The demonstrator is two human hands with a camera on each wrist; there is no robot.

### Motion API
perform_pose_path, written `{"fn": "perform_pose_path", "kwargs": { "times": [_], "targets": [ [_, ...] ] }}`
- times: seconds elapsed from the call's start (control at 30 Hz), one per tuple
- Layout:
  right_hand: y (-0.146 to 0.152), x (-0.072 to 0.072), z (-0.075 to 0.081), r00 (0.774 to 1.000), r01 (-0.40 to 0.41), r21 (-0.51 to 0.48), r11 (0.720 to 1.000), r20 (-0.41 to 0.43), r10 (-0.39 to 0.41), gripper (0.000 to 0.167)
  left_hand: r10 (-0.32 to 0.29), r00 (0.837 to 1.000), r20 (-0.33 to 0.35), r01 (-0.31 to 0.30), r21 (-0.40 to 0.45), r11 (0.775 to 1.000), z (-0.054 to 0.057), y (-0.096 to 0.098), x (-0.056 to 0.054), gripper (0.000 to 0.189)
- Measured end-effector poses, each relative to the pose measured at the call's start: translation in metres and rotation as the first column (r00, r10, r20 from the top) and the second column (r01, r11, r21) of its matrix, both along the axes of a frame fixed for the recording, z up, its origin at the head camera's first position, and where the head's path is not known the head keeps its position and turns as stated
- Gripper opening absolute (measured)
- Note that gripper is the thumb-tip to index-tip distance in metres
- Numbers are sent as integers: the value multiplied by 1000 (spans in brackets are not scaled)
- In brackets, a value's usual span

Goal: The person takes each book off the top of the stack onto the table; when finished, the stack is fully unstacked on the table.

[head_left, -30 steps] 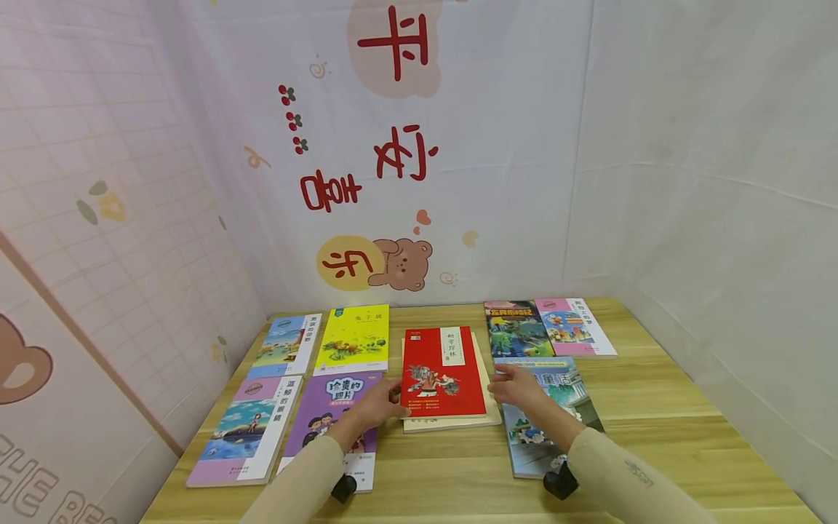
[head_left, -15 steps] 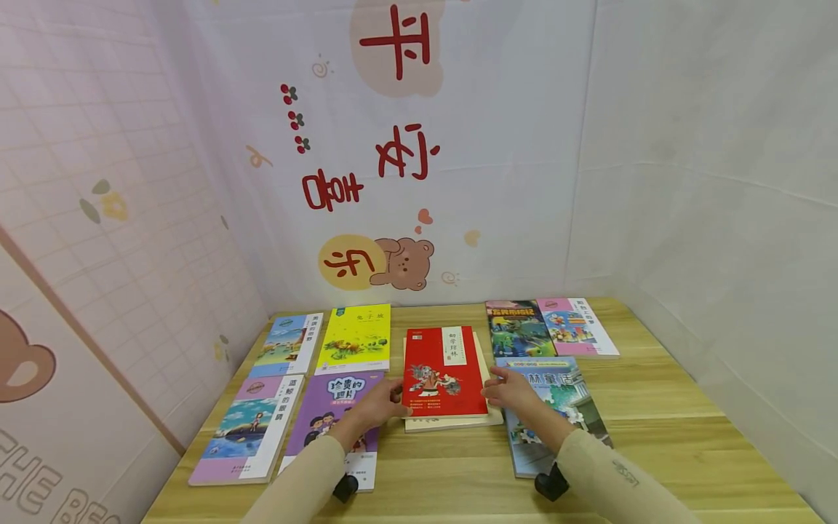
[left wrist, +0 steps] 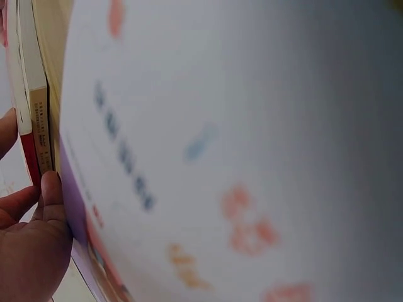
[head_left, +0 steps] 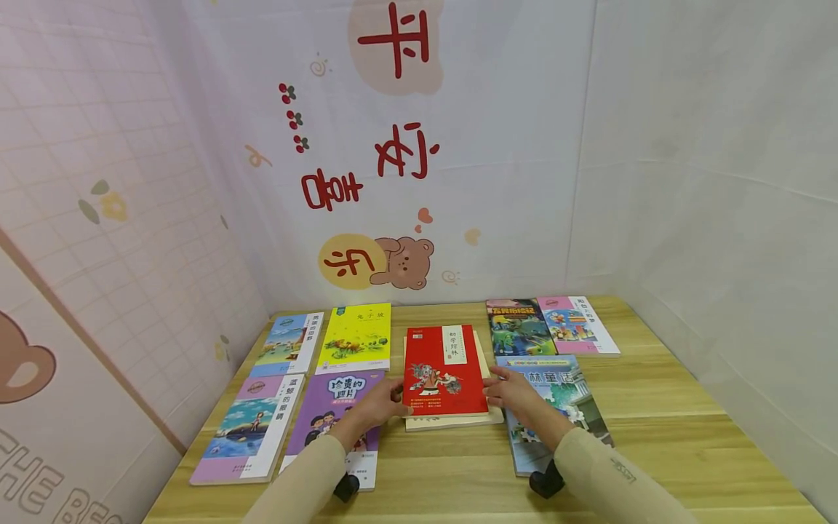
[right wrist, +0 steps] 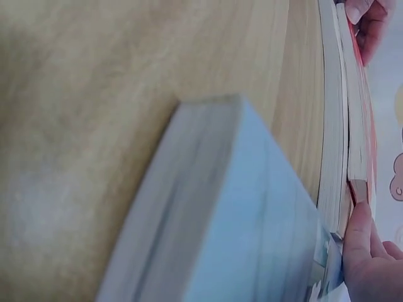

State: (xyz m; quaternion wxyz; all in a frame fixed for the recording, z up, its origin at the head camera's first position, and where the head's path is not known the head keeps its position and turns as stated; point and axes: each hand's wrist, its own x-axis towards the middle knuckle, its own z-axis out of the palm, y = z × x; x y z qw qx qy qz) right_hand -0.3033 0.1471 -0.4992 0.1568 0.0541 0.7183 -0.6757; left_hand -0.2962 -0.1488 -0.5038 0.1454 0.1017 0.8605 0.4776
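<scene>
A red book (head_left: 439,378) lies on top of a cream book (head_left: 489,417), whose right and near edges stick out from beneath. My left hand (head_left: 374,405) grips the red book's near left corner between thumb and fingers. On the opposite side, my right hand (head_left: 524,397) holds the red book's right edge with its fingertips. The left wrist view shows the left fingers (left wrist: 51,195) right at the stacked spines. In the right wrist view, a right-hand finger (right wrist: 359,229) meets the red book's corner. Under the right forearm lies a light-blue book (head_left: 550,397), partly covered.
To the left lie a purple book (head_left: 330,397), a yellow book (head_left: 356,335) and two pink-and-blue books, the nearer one (head_left: 242,429) close to the table's left edge. A dark-green book (head_left: 520,327) and a pink-white book (head_left: 576,327) sit back right. Cloth walls (head_left: 497,182) surround the wooden table (head_left: 661,407).
My right hand has moved slightly left and now reaches the red book's edge. The left hand has stayed at the left corner. The books look much the same.
</scene>
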Motion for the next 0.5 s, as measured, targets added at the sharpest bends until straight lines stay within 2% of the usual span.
{"fn": "perform_pose_path", "kwargs": {
  "times": [0.3, 0.5],
  "targets": [
    [-1, 1, -3, 999, 13, -105, 994, -28, -16, 65, -10, 1000, -16, 10, 26, 1000, 0, 1, 1, 60],
    [-11, -5, -8, 999, 11, -83, 997, -30, -13, 67, 1, 1000, -5, -1, 18, 1000, 1, 1, 1, 64]
  ]
}}
